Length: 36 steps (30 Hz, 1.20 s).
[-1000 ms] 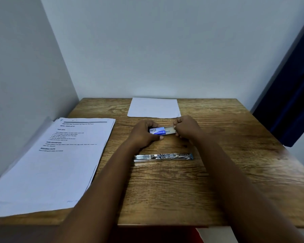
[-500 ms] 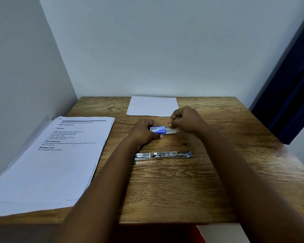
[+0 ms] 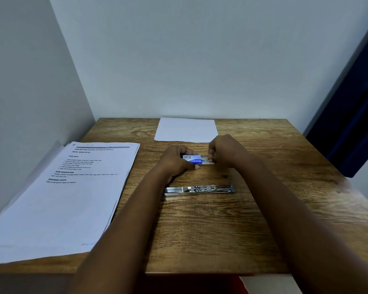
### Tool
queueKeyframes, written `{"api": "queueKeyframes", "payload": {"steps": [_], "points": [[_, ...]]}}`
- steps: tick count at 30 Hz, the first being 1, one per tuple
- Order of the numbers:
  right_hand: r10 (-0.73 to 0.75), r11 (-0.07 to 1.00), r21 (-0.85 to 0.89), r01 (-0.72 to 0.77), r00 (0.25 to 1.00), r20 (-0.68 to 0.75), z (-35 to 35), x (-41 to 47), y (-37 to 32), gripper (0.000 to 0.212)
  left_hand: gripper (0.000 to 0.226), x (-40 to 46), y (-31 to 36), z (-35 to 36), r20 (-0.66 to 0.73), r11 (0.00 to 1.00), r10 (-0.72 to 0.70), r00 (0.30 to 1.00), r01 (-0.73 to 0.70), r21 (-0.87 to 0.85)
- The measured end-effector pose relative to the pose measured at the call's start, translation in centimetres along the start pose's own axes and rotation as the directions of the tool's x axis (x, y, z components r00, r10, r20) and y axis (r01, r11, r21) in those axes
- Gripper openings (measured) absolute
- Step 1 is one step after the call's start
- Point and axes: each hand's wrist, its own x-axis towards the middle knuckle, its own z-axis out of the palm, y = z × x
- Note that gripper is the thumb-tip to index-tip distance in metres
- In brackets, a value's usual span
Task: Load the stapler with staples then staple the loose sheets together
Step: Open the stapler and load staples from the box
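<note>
A small blue and white staple box (image 3: 192, 159) lies at the table's middle, with its inner tray (image 3: 206, 161) slid partly out to the right. My left hand (image 3: 174, 160) grips the box's sleeve. My right hand (image 3: 224, 150) pinches the tray's right end. Nearer to me, the metal stapler (image 3: 200, 189) lies opened out flat on the wood, apart from both hands. A stack of loose printed sheets (image 3: 68, 194) covers the left side of the table.
A blank white sheet (image 3: 186, 129) lies at the table's far edge against the wall. Walls close in on the left and back. A dark blue curtain (image 3: 353, 115) hangs at the right. The wooden table (image 3: 221, 230) ends close to me.
My right hand has lifted a little and drawn the tray out of the box toward the right. The left hand, the stapler and the sheets have stayed in place.
</note>
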Motion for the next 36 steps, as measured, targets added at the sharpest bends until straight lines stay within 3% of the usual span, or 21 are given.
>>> {"api": "queueKeyframes", "payload": {"steps": [8, 23, 34, 36], "points": [[-0.001, 0.994, 0.108, 0.010, 0.997, -0.078, 0.0, -0.2, -0.2, 0.011, 0.041, 0.2, -0.3, 0.0, -0.022, 1.000, 0.006, 1.000, -0.006, -0.001], [0.072, 0.997, 0.037, -0.074, 0.996, 0.056, -0.3, 0.5, -1.6, 0.017, 0.042, 0.2, -0.3, -0.1, -0.006, 1.000, 0.002, 1.000, -0.002, 0.006], [0.092, 0.962, 0.262, -0.073, 0.994, -0.059, -1.0, -0.1, -0.4, 0.008, 0.035, 0.1, -0.2, -0.1, 0.005, 1.000, 0.007, 1.000, -0.007, 0.006], [0.135, 0.918, 0.386, -0.094, 0.988, -0.081, -0.9, 0.1, -0.4, 0.008, 0.034, 0.1, -0.3, -0.1, 0.010, 1.000, 0.009, 1.000, -0.009, 0.009]]}}
